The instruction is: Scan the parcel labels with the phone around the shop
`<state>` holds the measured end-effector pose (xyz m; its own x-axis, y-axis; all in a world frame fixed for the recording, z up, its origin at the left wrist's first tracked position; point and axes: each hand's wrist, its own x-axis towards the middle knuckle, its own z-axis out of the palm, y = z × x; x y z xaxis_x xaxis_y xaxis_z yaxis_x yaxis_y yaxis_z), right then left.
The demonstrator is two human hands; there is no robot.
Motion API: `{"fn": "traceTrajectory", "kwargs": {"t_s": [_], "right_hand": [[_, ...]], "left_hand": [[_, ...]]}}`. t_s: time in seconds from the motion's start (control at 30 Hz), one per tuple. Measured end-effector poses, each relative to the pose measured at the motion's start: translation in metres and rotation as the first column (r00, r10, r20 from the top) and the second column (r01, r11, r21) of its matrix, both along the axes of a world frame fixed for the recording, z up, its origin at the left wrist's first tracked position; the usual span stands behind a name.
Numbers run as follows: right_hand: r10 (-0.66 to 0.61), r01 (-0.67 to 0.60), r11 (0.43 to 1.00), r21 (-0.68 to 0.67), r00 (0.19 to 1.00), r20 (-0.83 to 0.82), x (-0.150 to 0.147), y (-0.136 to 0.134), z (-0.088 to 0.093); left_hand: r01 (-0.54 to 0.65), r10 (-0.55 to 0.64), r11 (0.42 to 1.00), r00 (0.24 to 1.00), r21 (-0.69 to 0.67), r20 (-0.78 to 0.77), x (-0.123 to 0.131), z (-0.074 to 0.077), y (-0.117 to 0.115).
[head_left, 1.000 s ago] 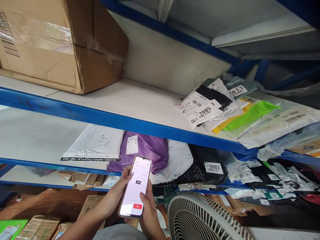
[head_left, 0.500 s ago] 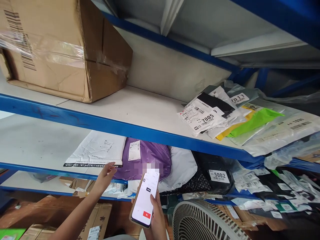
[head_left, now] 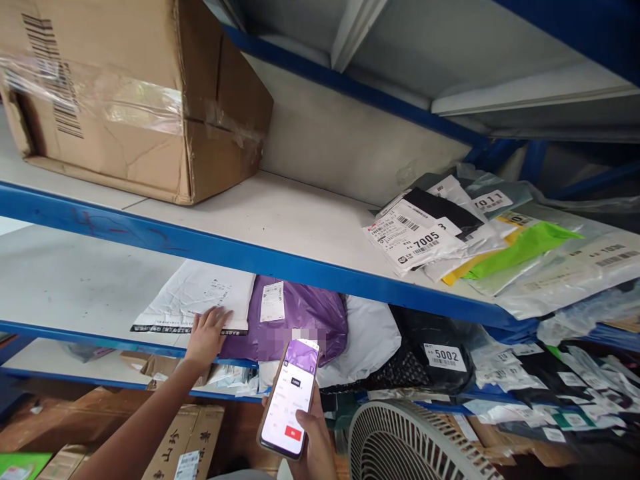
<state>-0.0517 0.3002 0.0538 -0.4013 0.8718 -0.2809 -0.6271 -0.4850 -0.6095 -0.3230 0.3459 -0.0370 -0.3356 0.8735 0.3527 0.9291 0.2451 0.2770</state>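
on the middle shelf, left hand (head_left: 206,331) flat on white mailer (head_left: 200,298), right hand (head_left: 314,441) gripping phone (head_left: 291,399), palm cut off

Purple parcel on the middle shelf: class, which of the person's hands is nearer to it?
Left. The left hand rests on the white mailer right beside the purple parcel; the right hand holds a phone lower down.

The left hand (head_left: 206,335) no longer supports the phone (head_left: 290,398); it now lies at ten o'clock from it, fingers spread on the front edge of the white mailer (head_left: 197,297) on the middle shelf, where half a second ago it only hovered near. The right hand (head_left: 313,443) alone holds the phone, which sits lower and further toward three o'clock, its top overlapping the purple parcel (head_left: 300,313).
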Motion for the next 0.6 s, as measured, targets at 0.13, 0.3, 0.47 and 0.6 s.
{"fn": "traceTrajectory", "kwargs": {"t_s": [0.13, 0.3, 0.47, 0.6], "right_hand": [[-0.001, 0.001, 1.000, -0.001, 1.000, 0.026, 0.002, 0.000, 0.004], [-0.023, 0.023, 1.000, 0.015, 1.000, 0.018, 0.010, -0.001, 0.012], [-0.021, 0.022, 0.998, 0.065, 1.000, -0.020, 0.016, 0.001, 0.023], [-0.012, 0.016, 0.999, 0.051, 0.998, -0.064, 0.020, 0.001, 0.029]], "left_hand": [[0.026, -0.031, 0.999, 0.990, 0.044, 0.136, -0.015, -0.001, 0.004], [-0.063, 0.003, 0.977, 0.959, 0.202, 0.284, -0.019, 0.023, 0.015], [0.181, -0.339, 0.907, 0.849, 0.381, 0.404, 0.047, 0.037, 0.032], [0.490, -0.533, 0.842, 0.820, 0.224, 0.208, 0.104, 0.024, 0.039]]}}
